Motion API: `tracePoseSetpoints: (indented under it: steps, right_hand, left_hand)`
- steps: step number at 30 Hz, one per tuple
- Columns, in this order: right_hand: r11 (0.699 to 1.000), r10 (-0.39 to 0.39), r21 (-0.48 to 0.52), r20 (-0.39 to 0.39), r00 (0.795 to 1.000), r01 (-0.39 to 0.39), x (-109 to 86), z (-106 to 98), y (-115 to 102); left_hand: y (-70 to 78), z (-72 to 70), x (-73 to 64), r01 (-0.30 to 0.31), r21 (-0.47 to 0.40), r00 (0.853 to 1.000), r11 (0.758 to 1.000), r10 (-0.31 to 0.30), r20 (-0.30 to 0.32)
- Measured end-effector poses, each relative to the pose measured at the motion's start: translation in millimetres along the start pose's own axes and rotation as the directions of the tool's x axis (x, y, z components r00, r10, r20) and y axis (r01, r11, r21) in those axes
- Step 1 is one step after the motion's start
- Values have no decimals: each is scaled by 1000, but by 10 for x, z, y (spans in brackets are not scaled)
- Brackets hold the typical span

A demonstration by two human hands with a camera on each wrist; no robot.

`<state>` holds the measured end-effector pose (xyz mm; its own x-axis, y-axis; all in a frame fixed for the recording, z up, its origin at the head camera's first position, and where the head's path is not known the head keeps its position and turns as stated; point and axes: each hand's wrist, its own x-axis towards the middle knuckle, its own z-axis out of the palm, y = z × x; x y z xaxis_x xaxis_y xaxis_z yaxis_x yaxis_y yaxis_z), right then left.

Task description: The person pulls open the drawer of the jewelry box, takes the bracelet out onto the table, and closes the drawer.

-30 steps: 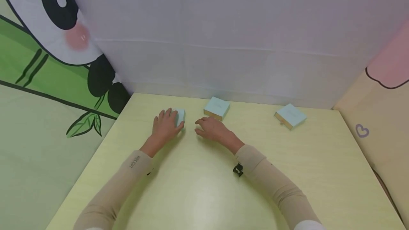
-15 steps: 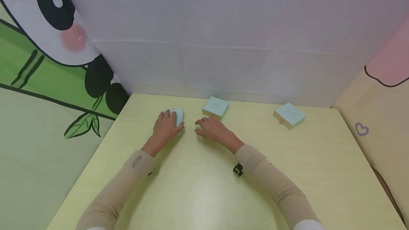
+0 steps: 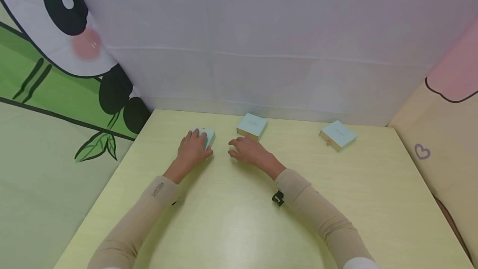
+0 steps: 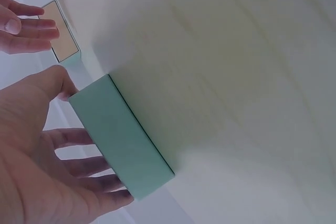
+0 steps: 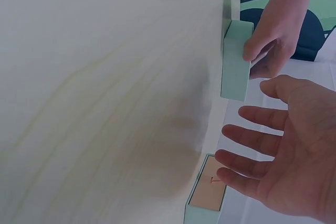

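Observation:
My left hand (image 3: 190, 150) holds a small light-blue box (image 3: 210, 136) at the back left of the table. Its thumb presses one edge while the other fingers lie across the top and far side; in the left wrist view the box's plain long side (image 4: 123, 140) faces the camera. Part of the box's top is hidden under the hand. To the right, my right hand (image 3: 250, 151) hovers with loosely bent, spread fingers and nothing in them. Just beyond it lies a second light-blue box (image 3: 252, 124) with a tan front, which the right wrist view shows below the fingers (image 5: 247, 169).
A third light-blue box (image 3: 337, 135) lies turned at the back right, a small tab at its front edge. The pale yellow table (image 3: 231, 219) ends at a white cloth wall (image 3: 269, 53). Printed cloths flank it: a green one (image 3: 56, 69) left, a beige-pink one (image 3: 440, 136) right.
The left box has turned slightly clockwise under my left hand, and the left thumb has shifted a little to the left. My right hand and the other boxes stay in place.

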<state>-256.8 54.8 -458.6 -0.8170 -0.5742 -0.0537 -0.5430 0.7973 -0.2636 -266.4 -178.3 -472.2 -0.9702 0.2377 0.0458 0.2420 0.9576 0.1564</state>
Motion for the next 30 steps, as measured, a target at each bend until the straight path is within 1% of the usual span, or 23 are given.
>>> tracePoseSetpoints:
  steps: [7,14,16,20,23,26,30]
  right_hand:
    - [1000,11,11,6,1000,-11,5,1,-4]
    - [1000,7,8,6,1000,-7,12,-5,-36]
    - [1000,6,6,11,1000,-6,13,1,-40]
    - [1000,11,5,22,1000,-12,8,6,-48]
    - [1000,20,10,26,999,-20,3,1,-50]
    - [1000,24,12,28,999,-24,2,1,-48]
    - [1000,7,20,30,1000,-8,9,15,-46]
  left_hand:
    - [-35,-70,-47,-55,-16,998,998,56,26]
    - [-75,-123,-71,-88,15,991,996,86,98]
    - [-89,-132,-80,-108,29,989,994,104,108]
    - [-150,-139,-99,-183,59,979,981,177,98]
    - [-209,-140,-118,-238,64,969,969,233,86]
    - [-266,-136,-136,-262,38,962,964,258,88]
    - [-340,-126,-142,-290,17,954,957,287,88]
